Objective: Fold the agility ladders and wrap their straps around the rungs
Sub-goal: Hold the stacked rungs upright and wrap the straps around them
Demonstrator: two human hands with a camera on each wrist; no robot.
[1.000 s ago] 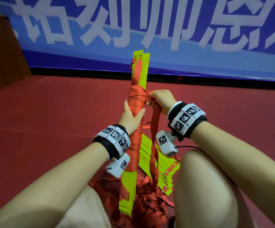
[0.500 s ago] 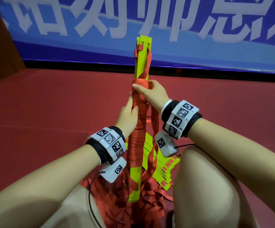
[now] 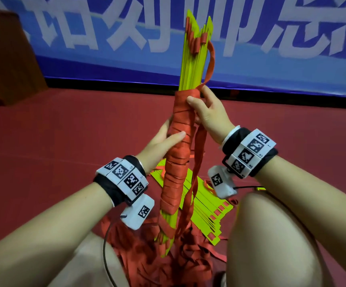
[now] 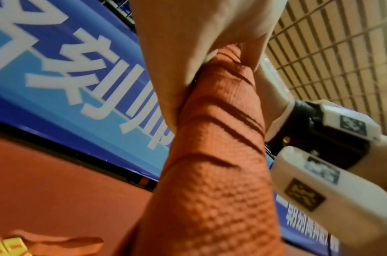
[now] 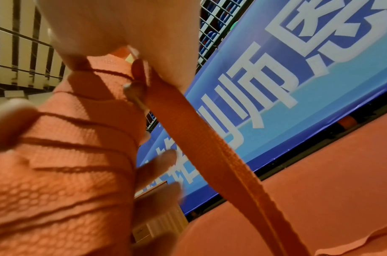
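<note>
While the left hand (image 3: 163,141) grips the middle of the upright bundle of yellow rungs (image 3: 192,59), the right hand (image 3: 209,112) pinches the red strap (image 3: 199,141) against the top of the wrapping, just above it. Loose strap hangs down to a red heap between the person's knees, beside a second yellow ladder (image 3: 207,212) on the red floor (image 3: 54,131).
</note>
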